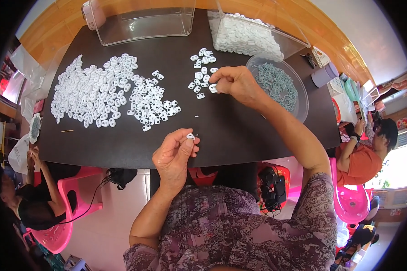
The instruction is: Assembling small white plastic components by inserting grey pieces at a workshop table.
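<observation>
Near the table's front edge, my left hand (pixel 175 156) pinches a small white plastic piece (pixel 190 136) between thumb and fingers; a thin dark grey pin or screw sticks out beside it. My right hand (pixel 235 83) reaches across the table, fingers closed at a white oval piece (pixel 213 88) beside a small scattered group of white pieces (pixel 198 76). To the left lie a large heap of white oval two-holed pieces (pixel 92 90) and a smaller pile of squarer white pieces (pixel 151 101). A round clear tub (pixel 304 101) of grey-green screws or pins stands by my right forearm.
Along the far side stand a clear bin (pixel 144 39) and another bin (pixel 296 41) full of white pieces. Pliers (pixel 308 60) and a lilac cup-shaped container (pixel 324 75) lie at the right. People sit on both sides; pink chairs (pixel 79 205) stand around the dark table (pixel 230 140).
</observation>
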Demonstrator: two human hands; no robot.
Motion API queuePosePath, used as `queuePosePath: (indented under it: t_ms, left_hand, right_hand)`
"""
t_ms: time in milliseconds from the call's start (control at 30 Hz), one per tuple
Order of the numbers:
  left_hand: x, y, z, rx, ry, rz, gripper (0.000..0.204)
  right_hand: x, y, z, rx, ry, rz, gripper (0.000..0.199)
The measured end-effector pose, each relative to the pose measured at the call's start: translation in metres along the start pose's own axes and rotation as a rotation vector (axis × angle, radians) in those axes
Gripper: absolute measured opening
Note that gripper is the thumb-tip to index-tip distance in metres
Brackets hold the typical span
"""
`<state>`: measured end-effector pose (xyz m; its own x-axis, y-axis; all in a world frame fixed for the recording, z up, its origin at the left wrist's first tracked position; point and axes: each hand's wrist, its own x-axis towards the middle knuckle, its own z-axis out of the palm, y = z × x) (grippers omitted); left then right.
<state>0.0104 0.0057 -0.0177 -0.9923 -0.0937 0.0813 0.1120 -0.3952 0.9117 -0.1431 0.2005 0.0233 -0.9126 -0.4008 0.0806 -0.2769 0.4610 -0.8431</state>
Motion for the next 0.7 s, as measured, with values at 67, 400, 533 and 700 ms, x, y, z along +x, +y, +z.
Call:
queuePosePath:
  t_ms: [67,400,533,700]
  left_hand:
    - [0.000,0.000,-0.001,-0.004,0.004,-0.008,0.019]
    - [0.001,0.001,0.000,-0.006,-0.004,0.006,0.019]
    - [0.001,-0.002,0.000,-0.012,-0.004,-0.004,0.018]
    - [0.002,0.000,0.000,-0.037,-0.017,0.000,0.018]
  right_hand:
    - [-0.003,-0.007,0.000,0.003,0.005,0.002,0.011]
    - [-0.007,-0.021,0.002,-0.020,0.087,-0.017,0.014]
    - [0.003,-0.033,-0.025,-0.009,0.120,-0.073,0.015]
    - [0.038,-0.068,-0.103,-0.353,0.520,-0.206,0.017]
